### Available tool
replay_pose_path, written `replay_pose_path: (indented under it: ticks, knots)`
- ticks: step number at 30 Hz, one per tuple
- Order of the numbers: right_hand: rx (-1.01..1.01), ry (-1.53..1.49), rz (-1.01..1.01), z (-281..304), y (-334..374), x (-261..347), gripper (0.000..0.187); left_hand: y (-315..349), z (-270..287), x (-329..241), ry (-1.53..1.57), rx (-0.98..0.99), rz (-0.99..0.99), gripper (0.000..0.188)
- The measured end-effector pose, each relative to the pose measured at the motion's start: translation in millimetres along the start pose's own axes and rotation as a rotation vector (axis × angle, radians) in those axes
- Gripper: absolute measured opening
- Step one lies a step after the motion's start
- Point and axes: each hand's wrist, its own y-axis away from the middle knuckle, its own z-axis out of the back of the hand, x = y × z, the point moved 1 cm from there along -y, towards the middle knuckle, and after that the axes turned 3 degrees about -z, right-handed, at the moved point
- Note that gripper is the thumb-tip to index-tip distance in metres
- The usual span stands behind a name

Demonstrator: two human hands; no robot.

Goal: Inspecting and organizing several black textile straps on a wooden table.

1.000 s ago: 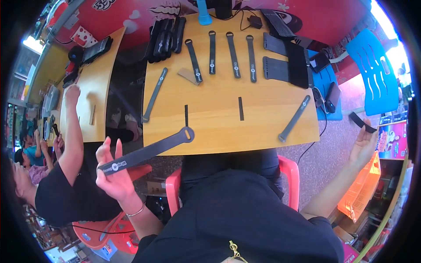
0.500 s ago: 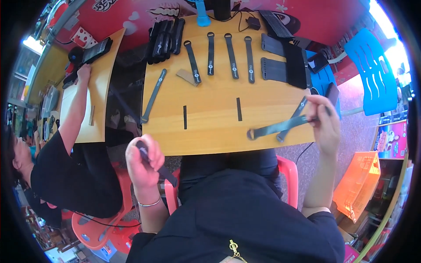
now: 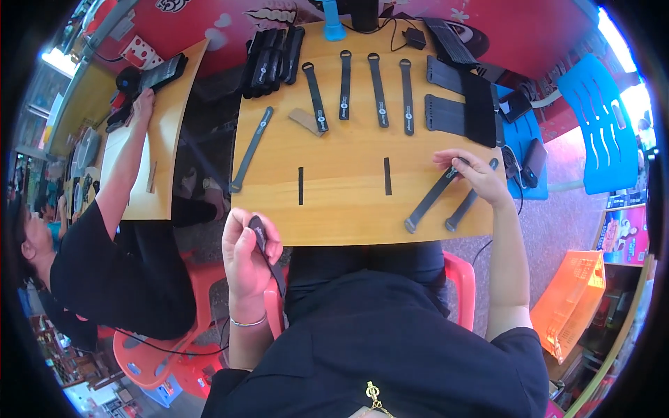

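Observation:
My left hand (image 3: pixel 251 247) is closed around a dark hook-and-loop strap (image 3: pixel 270 254), whose tail hangs down past my palm, in front of the table's near edge. At the right front of the table, my right hand (image 3: pixel 477 177) is over the upper end of a grey strap (image 3: pixel 432 202), fingers stretched and partly spread, fingertips at its end. Beside that strap lies another grey strap (image 3: pixel 468 209), partly under my hand. Several straps with a loop at one end lie in a spaced row farther back, including a dark strap (image 3: pixel 345 87). One more strap (image 3: pixel 252 148) slants at the left.
Two short black strips (image 3: pixel 301 185) are on the wooden table (image 3: pixel 341 223). Behind are a dark strap pile (image 3: pixel 270 64), a brown cardboard piece (image 3: pixel 304 120) and stacked grey bundles (image 3: pixel 446 115). A blue chair (image 3: pixel 596 125) and an orange crate (image 3: pixel 568 306) stand right; a co-worker (image 3: pixel 118 279) sits left.
My right hand has lowered and moved left, and the strap it held raised now lies on the table beside the other. My left hand has shifted slightly right, still gripping its strap.

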Motion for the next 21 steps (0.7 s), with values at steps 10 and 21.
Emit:
replay_pose_path:
  ticks: [10, 21]
  knots:
    - [-0.519, 1.027, 0.261, 3, 10, 26, 0.055, -2, -6, 9, -0.163, -0.017, -0.093, 0.037]
    - [-0.237, 0.442, 0.413, -120, 47, 84, 0.018, -1, -34, 19, -0.31, 0.154, -0.046, 0.039]
